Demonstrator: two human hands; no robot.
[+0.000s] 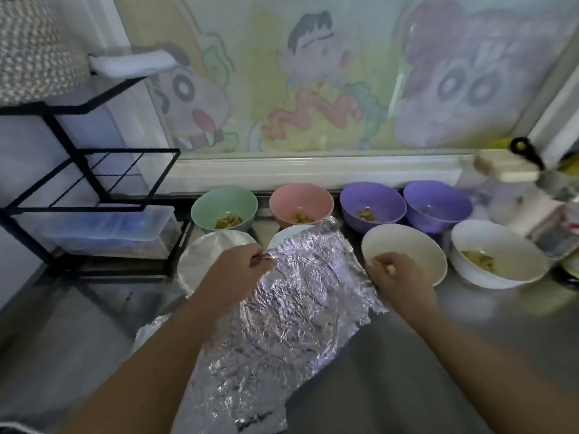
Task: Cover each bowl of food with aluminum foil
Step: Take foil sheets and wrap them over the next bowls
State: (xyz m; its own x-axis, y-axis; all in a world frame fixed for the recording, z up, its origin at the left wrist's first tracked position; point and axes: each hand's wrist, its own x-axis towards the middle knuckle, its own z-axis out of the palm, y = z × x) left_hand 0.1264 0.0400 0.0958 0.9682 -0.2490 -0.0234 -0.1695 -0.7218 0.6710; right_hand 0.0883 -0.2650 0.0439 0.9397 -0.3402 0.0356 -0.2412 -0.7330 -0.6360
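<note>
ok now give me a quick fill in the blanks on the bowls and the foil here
1. The left hand pinches a crinkled sheet of aluminum ____.
2. The bowl just right of the green bowl in the back row is ____.
3. In the back row, the purple bowls number ____.
Missing words: foil; pink; two.

Crowded bowls (pixel 300 190) behind, wire rack (pixel 76 158) left.

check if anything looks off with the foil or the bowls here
The foil sheet is badly crinkled, ragged along its near edge, and lies askew over the white bowl, whose far rim shows uncovered. No spilled food is visible.
</note>
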